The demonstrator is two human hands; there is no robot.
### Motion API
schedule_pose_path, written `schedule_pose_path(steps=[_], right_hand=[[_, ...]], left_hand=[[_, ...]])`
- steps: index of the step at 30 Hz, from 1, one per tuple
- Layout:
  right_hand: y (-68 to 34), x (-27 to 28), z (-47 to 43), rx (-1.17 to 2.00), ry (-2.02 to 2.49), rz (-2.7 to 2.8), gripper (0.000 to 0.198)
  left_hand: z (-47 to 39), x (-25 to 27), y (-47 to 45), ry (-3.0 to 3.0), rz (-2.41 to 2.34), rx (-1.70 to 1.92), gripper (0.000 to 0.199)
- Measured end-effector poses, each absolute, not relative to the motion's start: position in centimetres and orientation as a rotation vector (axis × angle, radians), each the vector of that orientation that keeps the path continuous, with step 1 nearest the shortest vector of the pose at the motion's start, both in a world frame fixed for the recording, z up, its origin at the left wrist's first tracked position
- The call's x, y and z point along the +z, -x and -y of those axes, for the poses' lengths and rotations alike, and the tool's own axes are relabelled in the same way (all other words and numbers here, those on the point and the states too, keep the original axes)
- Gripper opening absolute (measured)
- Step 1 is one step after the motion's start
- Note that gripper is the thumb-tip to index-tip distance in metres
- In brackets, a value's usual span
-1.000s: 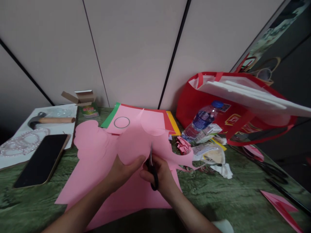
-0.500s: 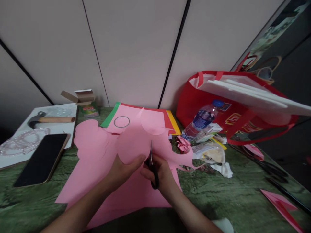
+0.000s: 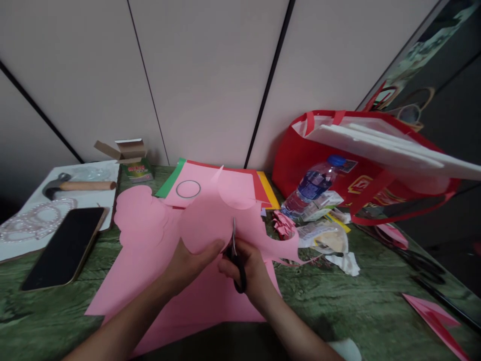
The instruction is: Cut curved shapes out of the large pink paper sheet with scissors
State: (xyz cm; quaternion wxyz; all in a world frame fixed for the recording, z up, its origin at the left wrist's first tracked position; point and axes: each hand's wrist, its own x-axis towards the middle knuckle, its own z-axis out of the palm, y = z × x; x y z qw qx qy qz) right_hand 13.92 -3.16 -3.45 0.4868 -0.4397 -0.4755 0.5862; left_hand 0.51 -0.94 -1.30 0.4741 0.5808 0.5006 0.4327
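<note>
My left hand (image 3: 195,263) pinches the lower edge of a sheet of pink paper (image 3: 206,223), thumb on top. The part it holds has a rounded outline, and a curved offcut trails from the sheet to the right. In my right hand (image 3: 246,273) is a pair of scissors (image 3: 237,271) with black handles, its fingers through the loops. The blades point away from me and lie against the pink paper, close beside my left thumb. Below both hands lie larger pink sheets (image 3: 180,326). To the left rests a stack of pink paper cut with scalloped, rounded edges (image 3: 139,215).
Left are a phone (image 3: 65,248), a hammer (image 3: 88,185), clear beads (image 3: 37,220) and a small open box (image 3: 137,168). Coloured sheets with a ring (image 3: 188,181) lie behind. On the right stand a bottle (image 3: 311,185) and a red bag (image 3: 293,160), near crumpled pink paper (image 3: 282,224).
Hardly anything differs. The scissors and my right hand have shifted very slightly, and the pink paper keeps almost the same place.
</note>
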Motion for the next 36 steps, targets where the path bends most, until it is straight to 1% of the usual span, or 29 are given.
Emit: schedule_pose_path(steps=[6, 19, 27, 36], right_hand=[[-13.9, -3.5, 3.2, 1.422, 1.077, 1.153, 0.027], [-13.9, -3.5, 3.3, 1.433, 1.070, 1.166, 0.024], [-13.9, -3.1, 3.2, 1.442, 1.104, 1.143, 0.025], [-13.8, -2.8, 3.2, 1.456, 1.095, 1.104, 0.024]], left_hand=[[0.8, -1.1, -0.6, -1.381, -1.132, 1.095, 0.008], [0.7, -1.1, -0.5, -1.375, -1.127, 1.110, 0.002], [0.7, -1.3, -0.4, -1.378, -1.111, 1.131, 0.007], [0.6, -1.3, -0.3, -1.394, -1.131, 1.144, 0.005]])
